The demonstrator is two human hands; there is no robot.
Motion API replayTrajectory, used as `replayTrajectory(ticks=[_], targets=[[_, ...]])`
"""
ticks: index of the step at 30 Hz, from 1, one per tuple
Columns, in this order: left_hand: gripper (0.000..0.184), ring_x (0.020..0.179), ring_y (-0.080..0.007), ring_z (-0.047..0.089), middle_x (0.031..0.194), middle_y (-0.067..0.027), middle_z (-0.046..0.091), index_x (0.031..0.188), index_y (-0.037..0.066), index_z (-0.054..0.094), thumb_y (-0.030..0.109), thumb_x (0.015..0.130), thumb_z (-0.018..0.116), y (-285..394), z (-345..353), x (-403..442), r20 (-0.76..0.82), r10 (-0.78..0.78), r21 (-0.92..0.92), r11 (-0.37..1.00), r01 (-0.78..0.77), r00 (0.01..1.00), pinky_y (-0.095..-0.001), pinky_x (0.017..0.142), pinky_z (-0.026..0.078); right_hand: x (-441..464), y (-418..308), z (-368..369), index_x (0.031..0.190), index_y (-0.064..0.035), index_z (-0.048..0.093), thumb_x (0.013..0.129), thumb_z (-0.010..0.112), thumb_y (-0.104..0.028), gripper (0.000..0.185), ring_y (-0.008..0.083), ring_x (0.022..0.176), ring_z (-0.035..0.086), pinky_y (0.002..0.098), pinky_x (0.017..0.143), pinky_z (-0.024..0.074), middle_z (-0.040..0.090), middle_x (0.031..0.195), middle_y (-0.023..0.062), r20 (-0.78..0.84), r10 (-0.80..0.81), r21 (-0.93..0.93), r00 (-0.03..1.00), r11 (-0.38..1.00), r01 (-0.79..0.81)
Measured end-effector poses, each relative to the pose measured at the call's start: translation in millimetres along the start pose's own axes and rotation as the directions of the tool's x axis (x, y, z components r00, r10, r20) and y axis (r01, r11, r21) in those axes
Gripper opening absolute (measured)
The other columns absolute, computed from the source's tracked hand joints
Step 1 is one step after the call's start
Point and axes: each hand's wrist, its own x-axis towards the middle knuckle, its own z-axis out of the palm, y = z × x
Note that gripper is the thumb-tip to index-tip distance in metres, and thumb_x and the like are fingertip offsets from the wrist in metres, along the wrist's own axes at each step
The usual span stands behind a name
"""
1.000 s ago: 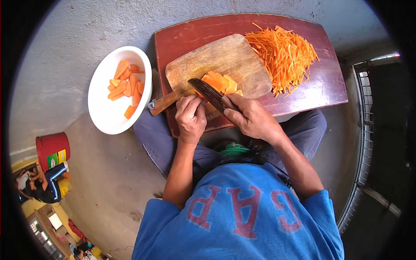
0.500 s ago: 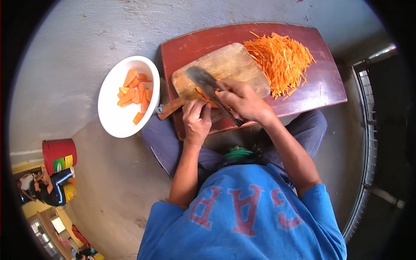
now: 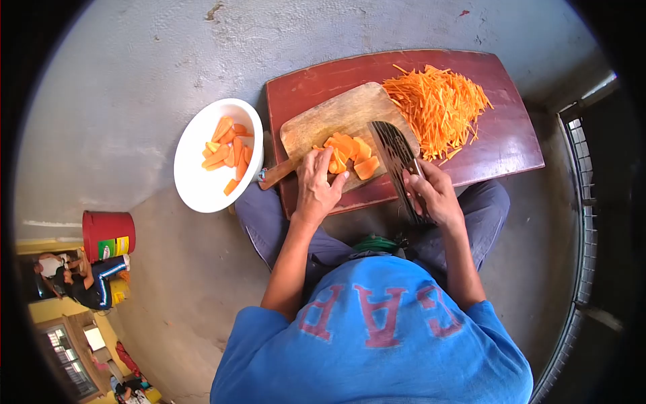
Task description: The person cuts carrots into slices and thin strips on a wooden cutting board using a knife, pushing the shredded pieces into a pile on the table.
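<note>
My right hand (image 3: 436,195) grips a large dark-bladed knife (image 3: 392,151) by its handle, the blade pointing up and left over the right lower edge of the wooden cutting board (image 3: 319,121). Thin carrot slices (image 3: 346,145) lie loosely spread on the board. At their left side rests my left hand (image 3: 316,185), thumb apart from the fingers, with the fingertips touching the slices. A heap of shredded carrot (image 3: 441,111) is piled right of the board on the red table (image 3: 511,145).
A white basin (image 3: 192,178) with several carrot pieces (image 3: 229,151) stands left of the table, near the board's handle (image 3: 277,175). Farther left are a red bucket (image 3: 108,232) and a seated person (image 3: 91,286). A wall (image 3: 269,34) runs behind the table.
The knife has moved right, away from the carrot, with my right hand. Carrot slices now lie spread on the board, and my left hand has loosened from its bunched hold. The view has shifted slightly.
</note>
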Motion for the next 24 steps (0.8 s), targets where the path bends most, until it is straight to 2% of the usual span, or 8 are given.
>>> replayTrajectory(ticks=[3, 4, 7, 8, 11, 15, 19, 24], targets=[[0.076, 0.13, -0.0452, 0.062, 0.144, -0.024, 0.057, 0.16, 0.002, 0.058, 0.023, 0.095, 0.09, -1.2, 0.1, 8.4, 0.061, 0.001, 0.039, 0.999, -0.003, 0.998, -0.0535, 0.113, 0.052, -19.4, 1.1, -9.6, 0.125, 0.002, 0.067, 0.116, 0.063, -0.021, 0.025, 0.0048, 0.054, 0.05, 0.0259, 0.051, 0.0404, 0.058, 0.077, -0.0029, -0.055, 0.006, -0.012, 0.998, 1.0, -0.007], [0.075, 0.13, -0.0453, 0.062, 0.147, -0.0249, 0.055, 0.163, 0.003, 0.055, 0.022, 0.098, 0.087, -2.5, -0.2, 12.0, 0.108, -0.021, 0.038, 0.999, 0.017, 0.994, -0.0535, 0.112, 0.052, -24.4, 2.7, -11.1, 0.134, 0.0031, 0.067, 0.116, 0.063, -0.021, 0.03, 0.0053, 0.055, 0.052, 0.0261, 0.051, 0.0419, 0.059, 0.079, -0.0025, -0.074, 0.01, -0.037, 0.997, 0.999, -0.013], [0.074, 0.128, -0.0479, 0.063, 0.152, -0.027, 0.053, 0.167, 0.006, 0.053, 0.029, 0.102, 0.082, -14.1, 3.8, 22.2, 0.154, 0.066, 0.034, 0.997, -0.072, 0.986, -0.0574, 0.108, 0.052, -36.3, -5.5, -10.6, 0.14, 0.0029, 0.067, 0.116, 0.063, -0.021, 0.033, 0.0064, 0.056, 0.054, 0.0266, 0.052, 0.0436, 0.06, 0.08, -0.0014, -0.05, 0.07, -0.098, 0.996, 0.992, -0.075], [0.071, 0.127, -0.0464, 0.064, 0.152, -0.027, 0.054, 0.167, 0.007, 0.053, 0.03, 0.105, 0.079, -17.0, 4.5, 23.0, 0.19, 0.089, 0.107, 0.988, -0.11, 0.978, -0.0571, 0.106, 0.053, -38.5, -3.2, -10.4, 0.145, 0.0025, 0.066, 0.116, 0.063, -0.02, 0.036, 0.0073, 0.056, 0.055, 0.027, 0.052, 0.0447, 0.06, 0.081, -0.0004, -0.038, 0.085, -0.101, 0.996, 0.991, -0.088], [0.071, 0.126, -0.0442, 0.065, 0.152, -0.0273, 0.054, 0.166, 0.006, 0.054, 0.03, 0.104, 0.079, -21.9, 4.3, 29.9, 0.206, 0.216, 0.217, 0.941, -0.26, 0.954, -0.0568, 0.104, 0.054, -49.2, -5.9, -0.6, 0.144, 0.003, 0.066, 0.116, 0.062, -0.018, 0.036, 0.0074, 0.056, 0.055, 0.0271, 0.053, 0.0454, 0.06, 0.081, -0.0001, -0.064, 0.086, -0.112, 0.994, 0.989, -0.093], [0.068, 0.123, -0.0436, 0.067, 0.15, -0.0272, 0.056, 0.163, 0.004, 0.056, 0.027, 0.103, 0.08, -30.9, 2.5, 35.5, 0.204, 0.225, 0.181, 0.948, -0.263, 0.953, -0.0562, 0.103, 0.055, -60.6, -8.6, 10.0, 0.142, 0.0032, 0.066, 0.115, 0.059, -0.016, 0.033, 0.0083, 0.056, 0.057, 0.0278, 0.051, 0.0461, 0.061, 0.081, 0.0005, -0.112, 0.135, -0.045, 0.984, 0.989, -0.141], [0.064, 0.12, -0.0458, 0.069, 0.146, -0.027, 0.06, 0.159, 0.002, 0.059, 0.024, 0.102, 0.08, -42.7, 3.1, 44.6, 0.174, 0.264, 0.114, 0.952, -0.285, 0.949, -0.0555, 0.102, 0.057, -67.6, 3.1, 19.8, 0.137, 0.0024, 0.065, 0.115, 0.058, -0.015, 0.029, 0.0083, 0.054, 0.056, 0.0269, 0.05, 0.0461, 0.059, 0.08, -0.0002, -0.09, 0.205, 0.059, 0.975, 0.978, -0.2], [0.061, 0.12, -0.0483, 0.07, 0.143, -0.0278, 0.062, 0.155, 0.0, 0.061, 0.021, 0.101, 0.08, -60.1, 2.9, 62.5, 0.174, 0.242, 0.047, 0.966, -0.254, 0.954, -0.0549, 0.103, 0.059, -66.4, 5.5, 36.5, 0.14, 0.0065, 0.062, 0.116, 0.061, -0.02, 0.036, 0.0084, 0.053, 0.055, 0.0253, 0.049, 0.0425, 0.059, 0.08, 0.0003, -0.078, 0.207, 0.095, 0.975, 0.975, -0.2]])
